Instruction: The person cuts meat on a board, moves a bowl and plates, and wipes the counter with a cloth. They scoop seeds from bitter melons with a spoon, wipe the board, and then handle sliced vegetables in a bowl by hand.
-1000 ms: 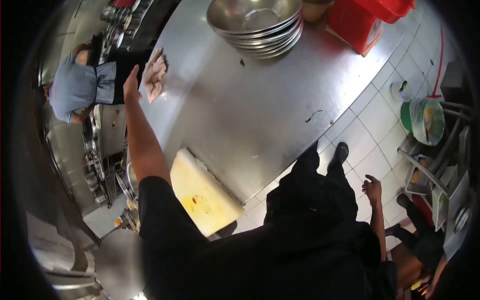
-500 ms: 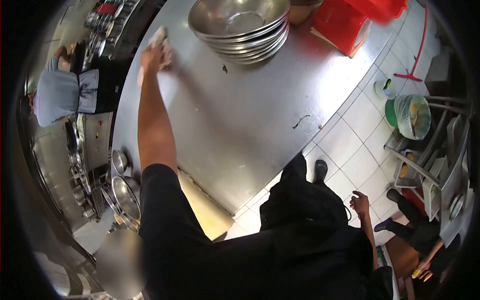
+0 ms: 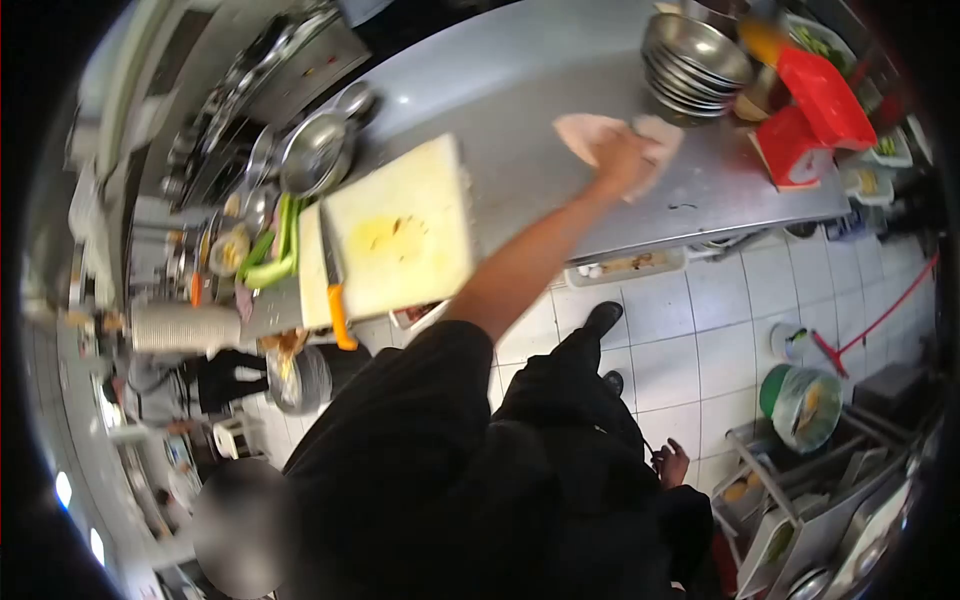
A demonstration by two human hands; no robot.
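My left hand is closed on a pale pinkish cloth, pressed against the steel table. Part of the cloth spreads out on both sides of the fingers. Just beyond it stands a stack of steel bowls. A red scale sits to the right of the bowls, and a dark scrap lies near the table's edge. Low at my side hangs my right hand, its fingers loosely bent and apart, with nothing visible in it.
On the left, a white cutting board bears an orange-handled knife and yellow stains. Green vegetable pieces and steel bowls lie beyond it. A lined green bin, red squeegee and metal rack stand right.
My view has turned, bringing the cutting board and knife into sight. My left hand has moved the cloth across the table, from left of the bowl stack to its near side.
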